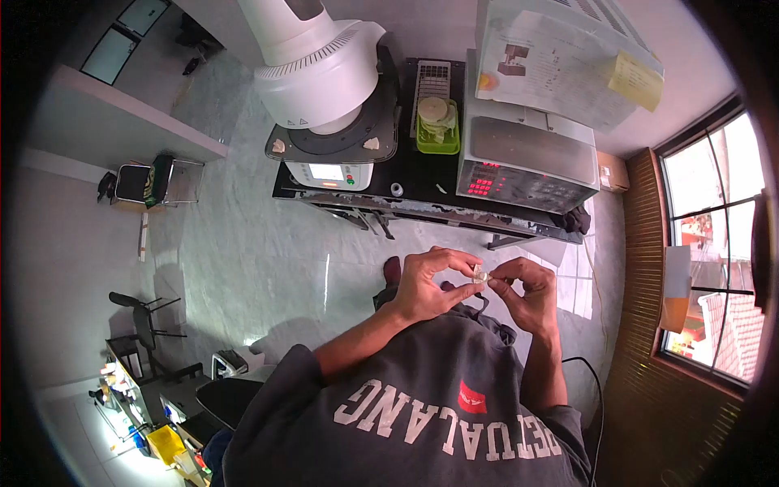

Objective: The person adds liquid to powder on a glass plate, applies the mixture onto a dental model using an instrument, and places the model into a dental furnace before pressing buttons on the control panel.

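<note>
Both hands meet in front of my chest around a small cream-white piece point(480, 277), too small to identify with certainty. My left hand point(430, 284) pinches it from the left between thumb and fingers. From the right, my right hand point(527, 296) closes its thumb and fingertips on the same piece. Fingertips cover part of it. Beyond the hands is a black bench point(422, 183) with a white round-headed furnace-like machine point(320, 77). Two pale chunks, one at the left point(279, 146) and one at the right point(371, 144), lie on its dark platform.
A green basket point(439, 149) holding pale round items stands mid-bench. Right of it is a grey unit point(527, 158) with red lit digits, papers above. A small ring-shaped item point(397, 189) lies near the bench edge. Chairs point(146, 321) stand left; a window point(714, 243) is right.
</note>
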The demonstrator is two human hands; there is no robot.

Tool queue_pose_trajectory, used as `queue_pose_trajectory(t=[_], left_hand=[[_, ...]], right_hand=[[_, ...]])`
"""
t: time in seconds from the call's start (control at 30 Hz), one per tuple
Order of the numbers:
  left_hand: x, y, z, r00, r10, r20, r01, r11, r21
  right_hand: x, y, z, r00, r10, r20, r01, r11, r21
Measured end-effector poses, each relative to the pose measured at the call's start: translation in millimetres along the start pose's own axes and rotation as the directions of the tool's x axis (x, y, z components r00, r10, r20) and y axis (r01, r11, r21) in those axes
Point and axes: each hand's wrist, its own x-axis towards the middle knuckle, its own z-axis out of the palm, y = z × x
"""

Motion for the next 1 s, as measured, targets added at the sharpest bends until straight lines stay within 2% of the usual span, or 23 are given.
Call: queue_pose_trajectory(t=[0.33,0.53,0.83,0.93,1.0], left_hand=[[3.8,1.1,-0.1,1.000,-0.008,0.014,0.008,1.000,-0.009],[5.8,-3.8,1.4,0.999,-0.007,0.044,0.009,0.999,-0.054],[13.5,-0.1,7.6,1.000,0.023,-0.012,-0.024,0.999,-0.045],[15.1,8.2,11.7,0.995,-0.085,-0.044,0.077,0.982,-0.171],[11.7,5.5,11.0,0.990,-0.118,-0.071,0.104,0.978,-0.180]], right_hand=[[4.2,-11.8,-4.2,0.999,-0.050,0.002,0.050,0.984,-0.173],[1.9,-12.2,-4.8,0.993,-0.103,-0.049,0.094,0.981,-0.170],[-2.9,-10.5,-1.2,0.979,-0.147,-0.140,0.118,0.973,-0.197],[-3.6,-7.9,-1.0,0.977,-0.134,-0.164,0.106,0.979,-0.172],[-3.5,-8.4,-4.1,0.970,-0.146,-0.193,0.104,0.972,-0.212]])
